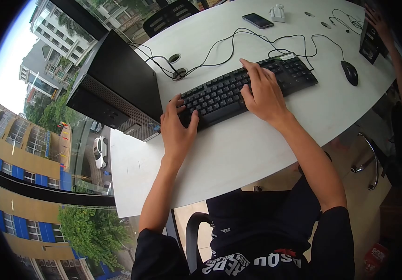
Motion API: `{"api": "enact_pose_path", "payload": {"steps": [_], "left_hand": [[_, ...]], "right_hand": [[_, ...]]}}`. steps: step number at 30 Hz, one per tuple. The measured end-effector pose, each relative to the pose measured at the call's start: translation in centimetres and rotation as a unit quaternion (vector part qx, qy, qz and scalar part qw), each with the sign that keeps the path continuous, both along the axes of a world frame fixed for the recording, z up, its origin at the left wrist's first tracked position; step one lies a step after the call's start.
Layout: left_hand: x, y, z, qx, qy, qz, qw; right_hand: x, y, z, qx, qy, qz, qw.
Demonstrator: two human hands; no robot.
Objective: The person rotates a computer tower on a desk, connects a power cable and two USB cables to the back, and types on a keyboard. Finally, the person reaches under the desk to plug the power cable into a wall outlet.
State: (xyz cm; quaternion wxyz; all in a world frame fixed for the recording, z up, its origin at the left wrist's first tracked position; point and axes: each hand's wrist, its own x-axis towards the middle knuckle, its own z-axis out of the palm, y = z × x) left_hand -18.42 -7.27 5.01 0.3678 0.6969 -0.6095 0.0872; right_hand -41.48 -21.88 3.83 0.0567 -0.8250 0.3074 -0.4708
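Nearest is the person's black shirt [257, 233] and the black chair armrest [192, 233] below the edge of the white table [238, 149]. Both bare forearms reach forward over the tabletop. The left hand [176, 128] rests on the near left end of the black keyboard [215, 93], fingers loosely spread on the keys, grasping nothing. The right hand [262, 93] lies flat over the keyboard's middle, fingers extended, also holding nothing. The keyboard sits angled mid-table. Left of it stands a black computer tower [117, 79]; right of it, a mouse [349, 72]. Farther off lie cables [219, 46] and a phone [257, 20]. A window on the left shows buildings [19, 140].
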Motion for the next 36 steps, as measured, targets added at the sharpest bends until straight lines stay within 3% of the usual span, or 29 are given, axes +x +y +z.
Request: {"api": "enact_pose_path", "payload": {"steps": [6, 9, 23, 27, 30, 36], "left_hand": [[-0.4, 0.0, -0.1, 0.009, -0.007, -0.015, 1.000], [-0.6, 0.1, 0.1, 0.019, -0.011, -0.005, 1.000], [-0.6, 0.4, 0.4, 0.036, -0.013, -0.001, 0.999], [-0.6, 0.0, -0.3, 0.005, -0.017, -0.028, 0.999], [-0.9, 0.0, -0.2, 0.004, -0.021, -0.050, 0.999], [-1.0, 0.0, 0.0, -0.002, -0.052, -0.077, 0.996]], "right_hand": [[0.1, 0.1, 0.4, -0.034, -0.024, 0.029, 0.999], [0.3, -0.2, -0.6, 0.005, 0.046, -0.011, 0.999], [0.6, 0.0, -0.6, -0.041, 0.024, -0.030, 0.998], [0.6, 0.2, -0.1, -0.083, -0.006, 0.023, 0.996], [0.8, 0.6, -0.5, -0.044, 0.065, 0.011, 0.997], [1.0, 0.5, -0.8, -0.045, 0.060, 0.006, 0.997]]}}
